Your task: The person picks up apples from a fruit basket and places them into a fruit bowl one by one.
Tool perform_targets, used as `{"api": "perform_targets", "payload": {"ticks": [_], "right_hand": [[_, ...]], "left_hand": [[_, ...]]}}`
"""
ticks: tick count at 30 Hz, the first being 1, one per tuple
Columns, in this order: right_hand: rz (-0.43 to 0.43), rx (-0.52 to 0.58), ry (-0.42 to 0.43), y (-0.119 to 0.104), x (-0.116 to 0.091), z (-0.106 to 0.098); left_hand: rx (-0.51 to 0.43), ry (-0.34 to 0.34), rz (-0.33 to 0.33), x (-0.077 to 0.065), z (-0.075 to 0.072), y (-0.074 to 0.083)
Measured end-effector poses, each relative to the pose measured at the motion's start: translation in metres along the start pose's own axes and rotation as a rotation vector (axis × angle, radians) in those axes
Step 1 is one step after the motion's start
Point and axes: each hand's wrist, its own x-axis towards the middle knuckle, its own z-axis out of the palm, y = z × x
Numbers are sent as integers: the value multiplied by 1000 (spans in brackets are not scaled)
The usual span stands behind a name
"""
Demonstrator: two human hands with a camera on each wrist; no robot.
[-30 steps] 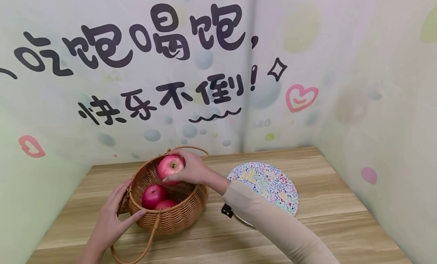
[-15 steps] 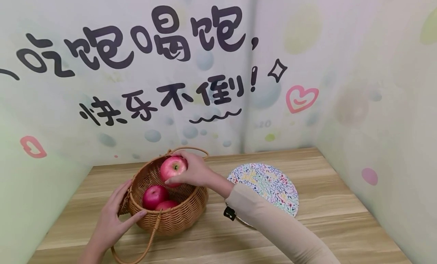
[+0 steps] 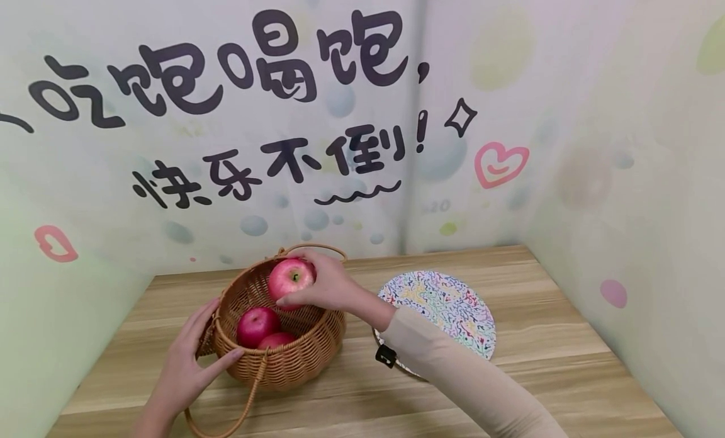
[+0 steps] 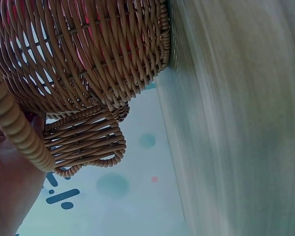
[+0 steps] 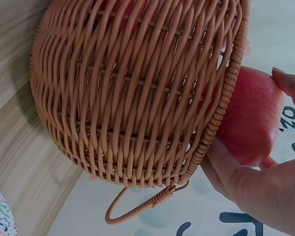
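Observation:
A brown wicker basket [image 3: 283,359] stands on the table, its mouth facing me. My left hand [image 3: 184,356] holds its left rim, thumb at the front and fingers around the side; in the left wrist view, that hand [image 4: 12,182] is partly hidden behind the rope-like handle [image 4: 19,125]. My right hand [image 3: 328,284] grips a pink-red apple [image 3: 289,280] at the basket's back right rim. In the right wrist view, this apple [image 5: 253,118] shows above the rim between thumb and fingers. Two darker red apples [image 3: 257,325] lie inside the basket, one partly hidden by the rim.
Right of the basket lies a round board with a multicoloured squiggle pattern [image 3: 453,306], partly covered by my right sleeve [image 3: 447,369]. One basket handle [image 3: 249,400] hangs down at the front. Walls with printed lettering stand behind the wooden table [image 3: 566,362].
My right hand has shifted slightly rightward with the apple, toward the basket's right rim. The left hand and the basket stay nearly still.

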Motion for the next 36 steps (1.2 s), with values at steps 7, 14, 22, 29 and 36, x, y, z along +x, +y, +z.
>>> {"api": "perform_targets", "payload": {"ticks": [7,14,22,29,36], "right_hand": [[-20,9,4,-2,-4,-2],[-50,22,21,-2,-8,-4],[-53,54,32,-1,-9,-8],[-14,52,35,-1,-11,-11],[16,38,35,-1,-14,-16]], "left_hand": [[12,-6,-17,0,-1,0],[29,-9,-29,0,-2,0],[24,-10,-28,0,-2,0],[20,-6,-24,0,-1,0],[14,0,-11,0,-2,0]]}}
